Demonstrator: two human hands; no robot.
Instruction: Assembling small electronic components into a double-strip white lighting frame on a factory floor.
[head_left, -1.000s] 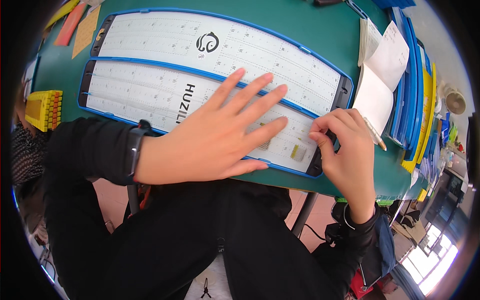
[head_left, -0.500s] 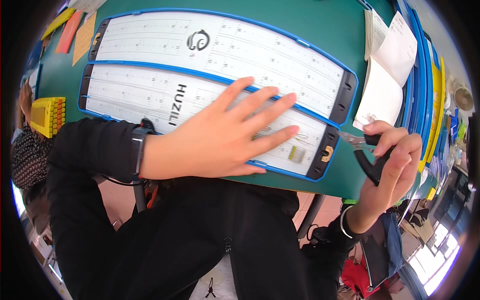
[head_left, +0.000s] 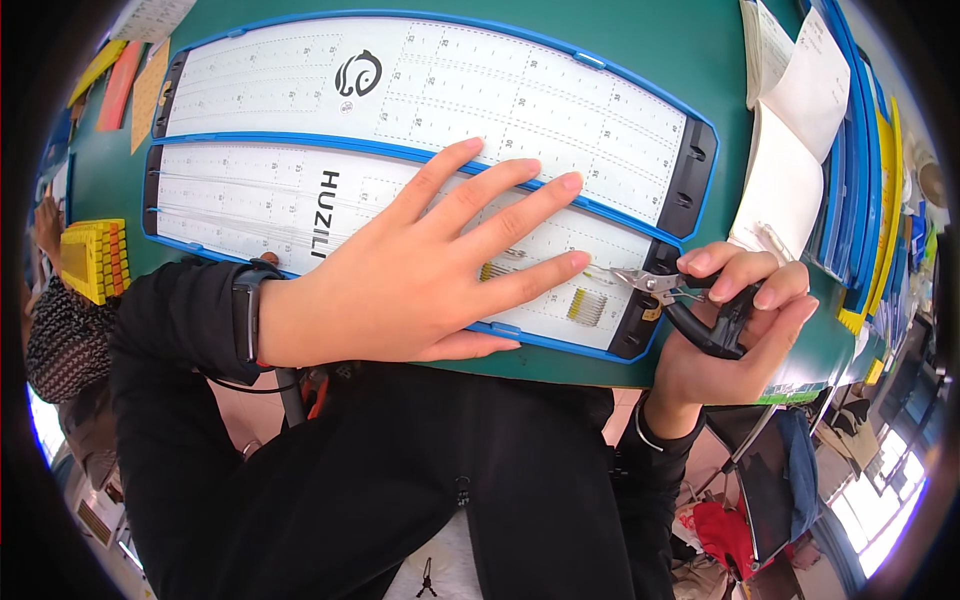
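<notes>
A long flat case (head_left: pixel 430 150) lies unfolded on the table, its two white panels edged in blue with black ends. Thin clear lines (head_left: pixel 240 195) run along the nearer panel. My left hand (head_left: pixel 430 265) rests spread and flat across that panel, fingertips reaching past the central hinge. Small yellowish pieces (head_left: pixel 587 306) sit in a row right of it, and a few more show between my fingers. In my right hand (head_left: pixel 765 320) are black-handled nippers (head_left: pixel 655 283), their metal jaws over the right end of the nearer panel, close to a thin line end by my left fingers.
An open notebook (head_left: pixel 790 180) lies right of the case, beside upright blue and yellow folders (head_left: pixel 845 180). Left stands a yellow keyboard-like block (head_left: pixel 95 260) with orange keys. Coloured paper slips (head_left: pixel 118 85) lie at the upper left. Another person's hand (head_left: pixel 47 225) shows at the far left.
My right hand has moved left with the nippers, bringing the jaws from beyond the case's right end to over the nearer panel. My left hand stays spread on the panel.
</notes>
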